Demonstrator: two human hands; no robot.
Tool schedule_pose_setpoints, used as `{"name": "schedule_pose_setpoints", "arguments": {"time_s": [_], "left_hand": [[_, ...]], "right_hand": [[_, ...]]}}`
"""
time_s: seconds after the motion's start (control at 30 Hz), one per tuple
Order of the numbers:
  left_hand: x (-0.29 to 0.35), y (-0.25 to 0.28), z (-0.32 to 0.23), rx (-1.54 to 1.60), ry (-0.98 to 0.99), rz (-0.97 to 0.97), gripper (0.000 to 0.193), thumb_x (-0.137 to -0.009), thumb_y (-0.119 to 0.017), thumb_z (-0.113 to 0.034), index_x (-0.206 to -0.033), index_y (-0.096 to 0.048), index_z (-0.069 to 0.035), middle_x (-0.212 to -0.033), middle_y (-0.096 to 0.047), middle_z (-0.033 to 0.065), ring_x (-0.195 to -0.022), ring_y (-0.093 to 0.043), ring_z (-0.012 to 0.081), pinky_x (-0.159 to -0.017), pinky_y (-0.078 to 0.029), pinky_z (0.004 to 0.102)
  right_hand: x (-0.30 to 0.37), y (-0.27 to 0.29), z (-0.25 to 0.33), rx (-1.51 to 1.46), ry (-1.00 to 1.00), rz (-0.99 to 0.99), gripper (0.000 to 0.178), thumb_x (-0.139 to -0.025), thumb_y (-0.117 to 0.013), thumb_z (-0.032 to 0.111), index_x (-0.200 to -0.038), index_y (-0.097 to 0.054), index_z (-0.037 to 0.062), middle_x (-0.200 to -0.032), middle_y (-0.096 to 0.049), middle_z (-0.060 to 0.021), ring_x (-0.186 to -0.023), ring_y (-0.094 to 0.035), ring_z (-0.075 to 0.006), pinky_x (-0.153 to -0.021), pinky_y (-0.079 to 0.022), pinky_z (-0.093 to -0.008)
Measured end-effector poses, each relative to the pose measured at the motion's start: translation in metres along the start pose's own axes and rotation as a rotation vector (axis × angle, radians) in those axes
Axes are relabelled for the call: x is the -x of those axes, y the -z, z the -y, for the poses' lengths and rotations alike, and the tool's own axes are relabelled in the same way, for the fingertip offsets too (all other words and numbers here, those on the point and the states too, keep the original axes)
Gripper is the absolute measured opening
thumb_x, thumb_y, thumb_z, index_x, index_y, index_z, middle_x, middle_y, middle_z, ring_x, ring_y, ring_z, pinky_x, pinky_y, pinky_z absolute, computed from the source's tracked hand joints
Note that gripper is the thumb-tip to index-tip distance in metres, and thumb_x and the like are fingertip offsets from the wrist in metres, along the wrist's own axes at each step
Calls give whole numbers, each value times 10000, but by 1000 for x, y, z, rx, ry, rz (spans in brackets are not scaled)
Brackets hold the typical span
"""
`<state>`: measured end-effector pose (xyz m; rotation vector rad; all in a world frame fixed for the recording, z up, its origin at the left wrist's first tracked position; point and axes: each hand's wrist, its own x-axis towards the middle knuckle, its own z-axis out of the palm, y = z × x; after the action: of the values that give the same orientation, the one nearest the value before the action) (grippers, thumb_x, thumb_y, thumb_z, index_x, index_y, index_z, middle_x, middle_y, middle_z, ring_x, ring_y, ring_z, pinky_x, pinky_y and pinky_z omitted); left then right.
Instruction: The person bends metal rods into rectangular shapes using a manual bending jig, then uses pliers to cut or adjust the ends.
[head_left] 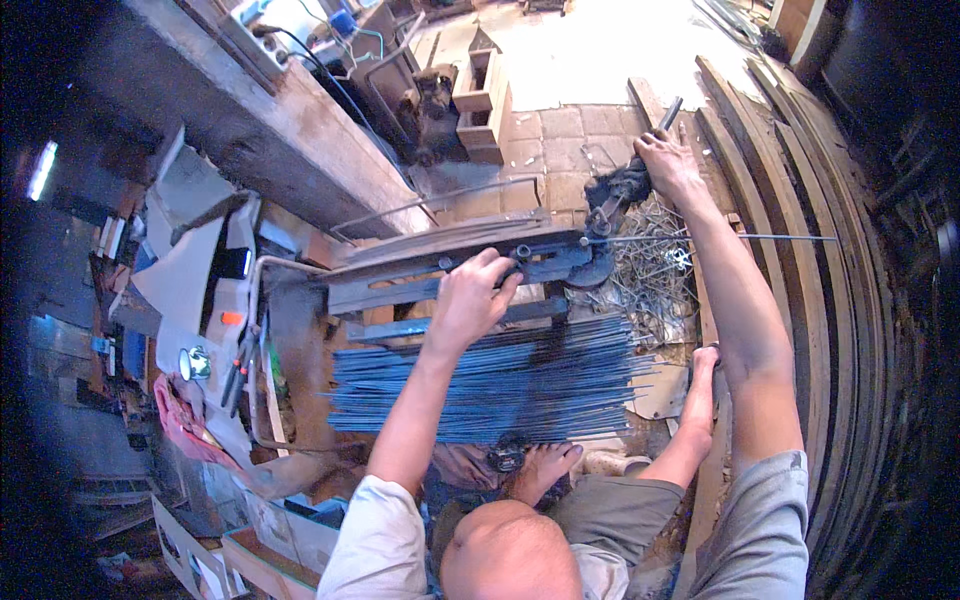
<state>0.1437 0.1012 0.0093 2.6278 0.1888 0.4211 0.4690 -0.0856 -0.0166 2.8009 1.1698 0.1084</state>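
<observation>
My right hand (668, 168) is wrapped round the upper end of a metal lever (664, 122), with a bundle of dark cloth (618, 186) just below it. The lever belongs to a hand-worked cutter or bender (590, 268) fixed at the right end of a worn bench plank (390, 290). My left hand (472, 303) is over the plank, its fingers closed near a dark knob or bolt (521, 252); what they pinch is hidden. One thin metal rod (760, 237) sticks out of the tool to the right, passing under my right forearm. Many thin rods (480, 390) lie nearer me.
Short bent wire pieces (660, 265) are heaped right of the tool. Long timber planks (775, 180) run along the right side. Pliers (238, 375), a cup (195, 363) and a pink cloth (180, 420) lie at the left. Beyond the plank stands a wooden box (482, 120).
</observation>
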Motion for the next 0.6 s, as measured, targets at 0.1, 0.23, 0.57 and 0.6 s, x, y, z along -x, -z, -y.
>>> {"name": "schedule_pose_setpoints", "arguments": {"time_s": [0.1, 0.23, 0.57, 0.6], "left_hand": [[1, -5, 0, 27, 28, 4, 233, -850, -696, -218, -989, -691, -31, -986, -664, 167, -917, -659, 363, -784, -527, 446], [2, -8, 0, 43, 0, -71, 184, -880, -631, -189, -969, -680, -36, -948, -655, 152, -893, -648, 368, -750, -527, 461], [2, 0, 1, 57, 41, 34, 274, -889, -593, -227, -1070, -699, -51, -1077, -680, 166, -1012, -640, 376, -879, -509, 459], [0, -2, 3, 56, 26, 22, 278, -889, -595, -233, -1072, -699, -51, -1086, -678, 168, -1012, -641, 374, -877, -510, 457]], "right_hand": [[18, -4, -14, 76, -16, -113, 236, -855, -576, 100, -1081, -628, 140, -1145, -652, -59, -1280, -509, -281, -1144, -155, -621], [100, -3, -37, 194, -87, -138, 326, -796, -602, 93, -1120, -627, 109, -1167, -650, -89, -1248, -523, -274, -1126, -267, -526], [299, 39, 60, 186, -306, -34, 443, -742, -669, 175, -1153, -596, 26, -1075, -647, -130, -1115, -537, -275, -979, -370, -434], [307, 46, 70, 183, -333, -56, 457, -742, -673, 184, -1162, -593, 23, -1078, -644, -131, -1119, -533, -274, -978, -368, -432]]}}
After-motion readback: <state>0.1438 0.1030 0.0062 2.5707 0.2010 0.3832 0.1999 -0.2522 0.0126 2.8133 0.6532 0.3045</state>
